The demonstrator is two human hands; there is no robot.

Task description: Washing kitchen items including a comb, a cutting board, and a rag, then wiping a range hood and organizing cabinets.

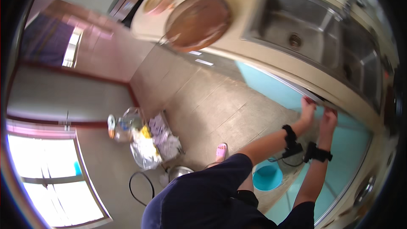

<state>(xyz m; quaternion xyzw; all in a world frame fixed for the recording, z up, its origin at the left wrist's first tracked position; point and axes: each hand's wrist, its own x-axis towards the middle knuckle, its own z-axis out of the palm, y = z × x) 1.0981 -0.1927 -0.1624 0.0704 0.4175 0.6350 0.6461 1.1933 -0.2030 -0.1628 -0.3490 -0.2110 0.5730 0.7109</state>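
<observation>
My left hand (307, 111) is at the top edge of a light-blue cabinet door (270, 84) below the sink counter, its fingers curled over that edge. Close beside it, my right hand (329, 119) grips the top edge of the neighbouring light-blue door (349, 143). A narrow dark gap shows between the counter and the doors near my fingers. The fingertips are blurred and partly hidden. Black straps with small modules and a cable sit around both wrists.
Above the doors, a double steel sink (295, 22) is set in the beige counter (235, 44). A round brown board (198, 22) overhangs the counter edge. On the floor are a turquoise bucket (268, 178) near my legs, a steel pot (179, 172) and a pile of bags (146, 146).
</observation>
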